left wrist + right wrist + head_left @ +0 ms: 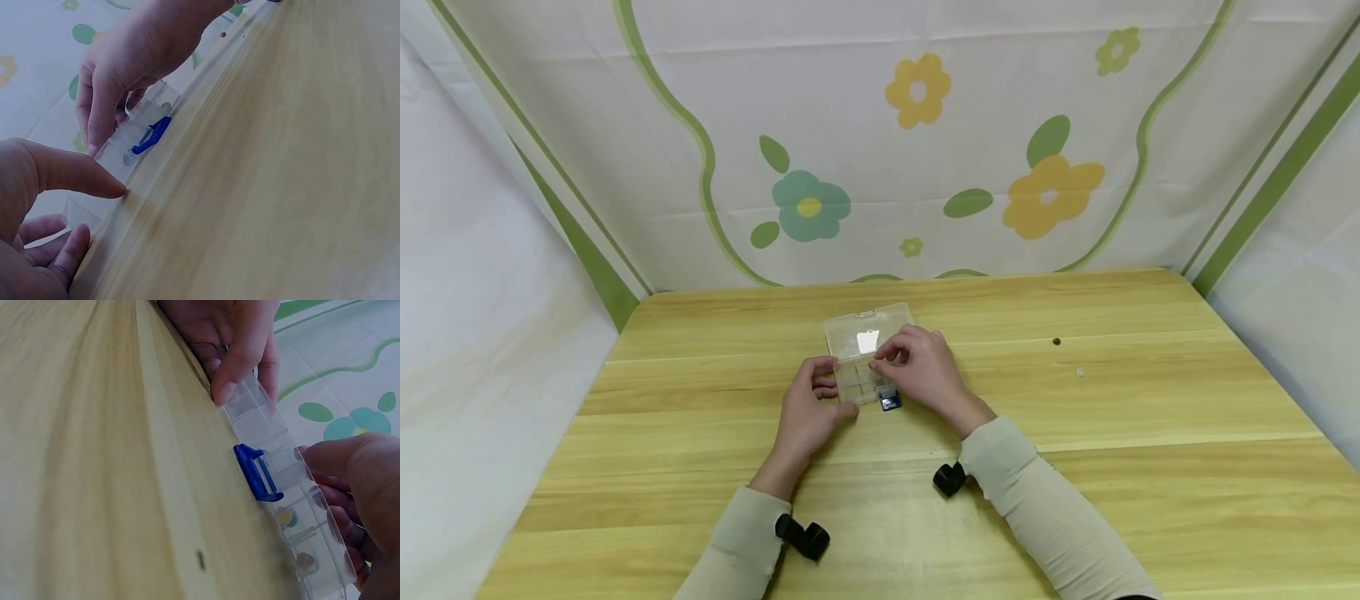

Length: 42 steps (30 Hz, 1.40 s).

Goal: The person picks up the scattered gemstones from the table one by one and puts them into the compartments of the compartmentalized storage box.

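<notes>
A clear plastic compartment box point(859, 381) lies on the table with its clear lid point(868, 329) swung open to the back. A blue latch point(256, 474) sits on its front edge. My left hand point(808, 408) holds the box's left end, thumb point(94, 178) at the front corner and fingers around the side. Over the middle compartments is my right hand point(925, 367), its thumb and index finger brought together; I cannot tell whether something is between them. In the right wrist view, a yellowish piece point(287, 517) and a brownish bead point(306, 561) lie in separate compartments.
A small dark brown bead point(1056, 341) and a small clear bead point(1080, 372) lie on the wooden table point(1150, 400) to the right. A flowered white cloth point(850, 108) hangs behind the table's back edge. Black wrist cameras point(805, 537) sit at both cuffs.
</notes>
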{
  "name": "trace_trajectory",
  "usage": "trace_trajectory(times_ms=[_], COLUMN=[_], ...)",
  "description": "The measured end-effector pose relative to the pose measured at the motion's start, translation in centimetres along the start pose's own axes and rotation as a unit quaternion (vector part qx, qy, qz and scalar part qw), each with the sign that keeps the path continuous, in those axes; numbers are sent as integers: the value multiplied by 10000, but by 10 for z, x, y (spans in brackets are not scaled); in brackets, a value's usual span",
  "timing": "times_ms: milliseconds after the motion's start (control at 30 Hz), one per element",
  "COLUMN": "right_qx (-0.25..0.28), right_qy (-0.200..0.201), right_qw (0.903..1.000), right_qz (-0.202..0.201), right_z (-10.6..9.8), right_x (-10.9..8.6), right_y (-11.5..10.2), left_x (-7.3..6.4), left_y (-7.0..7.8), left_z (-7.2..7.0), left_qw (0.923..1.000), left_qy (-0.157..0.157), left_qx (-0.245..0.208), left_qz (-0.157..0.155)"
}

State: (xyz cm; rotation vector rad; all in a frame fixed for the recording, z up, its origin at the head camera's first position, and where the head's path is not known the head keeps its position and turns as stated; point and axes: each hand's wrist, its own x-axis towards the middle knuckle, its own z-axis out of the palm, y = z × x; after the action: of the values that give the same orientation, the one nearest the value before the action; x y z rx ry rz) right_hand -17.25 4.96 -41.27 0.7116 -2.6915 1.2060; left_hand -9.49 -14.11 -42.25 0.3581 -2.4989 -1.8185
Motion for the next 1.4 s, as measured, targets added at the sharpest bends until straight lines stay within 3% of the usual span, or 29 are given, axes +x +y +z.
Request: trace_trajectory(times_ms=[233, 467, 600, 867, 1400], right_qx=[226, 1041, 1236, 1175, 603], right_qy=[1, 103, 148, 428, 744], right_qw=[9997, 9944, 9918, 9916, 9870], right_qz=[4, 168, 272, 324, 1288], right_z=[-1, -8, -12, -21, -59], right_x=[0, 0, -1, -1, -6], right_y=[2, 10, 14, 24, 68], left_x=[0, 0, 0, 0, 0], left_y=[0, 0, 0, 1, 0], left_z=[0, 0, 1, 0, -1], left_qw=[10000, 10000, 10000, 10000, 10000], left_qy=[4, 10, 9, -7, -38], left_qx=[-26, -20, -39, -43, -36], left_qz=[-2, -67, -37, -22, -24])
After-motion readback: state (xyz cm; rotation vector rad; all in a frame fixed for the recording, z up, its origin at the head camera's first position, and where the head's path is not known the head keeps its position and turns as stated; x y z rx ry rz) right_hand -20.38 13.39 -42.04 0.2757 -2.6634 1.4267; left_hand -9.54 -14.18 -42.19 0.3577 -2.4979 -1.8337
